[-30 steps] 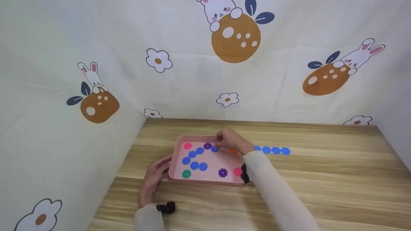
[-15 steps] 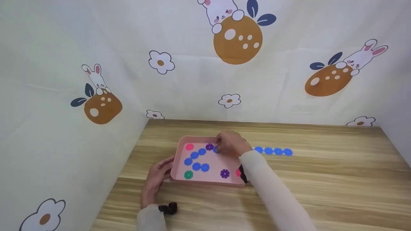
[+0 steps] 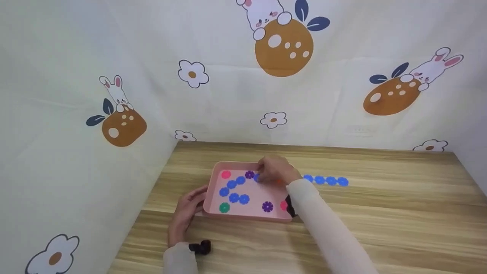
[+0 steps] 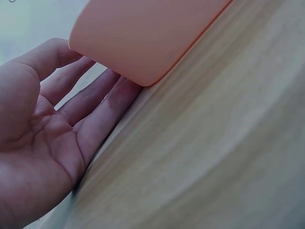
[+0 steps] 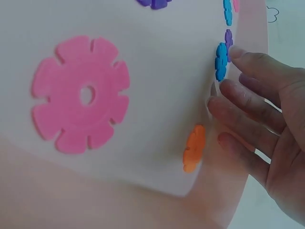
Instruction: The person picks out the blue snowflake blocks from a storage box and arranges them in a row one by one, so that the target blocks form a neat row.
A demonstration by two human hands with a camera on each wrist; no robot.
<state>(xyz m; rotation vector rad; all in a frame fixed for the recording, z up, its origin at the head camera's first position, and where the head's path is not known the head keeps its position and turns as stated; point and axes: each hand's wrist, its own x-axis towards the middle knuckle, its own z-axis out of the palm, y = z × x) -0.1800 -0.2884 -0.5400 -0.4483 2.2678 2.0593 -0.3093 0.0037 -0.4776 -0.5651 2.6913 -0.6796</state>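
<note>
In the head view my left hand point(image 3: 185, 211) rests on the table at the left side of the pink tray point(image 3: 247, 217). The left wrist view shows its loosely bent fingers against the tray's outer wall point(image 4: 143, 43). Over the tray's far side is my right hand point(image 3: 276, 168), its fingertips at a blue flower-shaped disc point(image 3: 257, 177). In the right wrist view the fingers are spread, with the thumb and forefinger tips right beside that blue disc point(image 5: 220, 62). A purple disc point(image 5: 228, 44) lies just behind it, and an orange disc point(image 5: 194, 149) lies below the fingers.
Inside the tray are several more blue discs point(image 3: 232, 184), a green disc point(image 3: 224, 207), a purple disc point(image 3: 267, 206) and pink discs point(image 3: 226, 174). A row of blue discs point(image 3: 331, 180) lies on the wooden table right of the tray. Printed cloth point(image 3: 228, 99) walls the table's back and sides.
My right hand has shifted slightly, its fingertips closing in on the blue disc by the purple one. My left hand stays at the tray's side. The whole head view has drifted a little.
</note>
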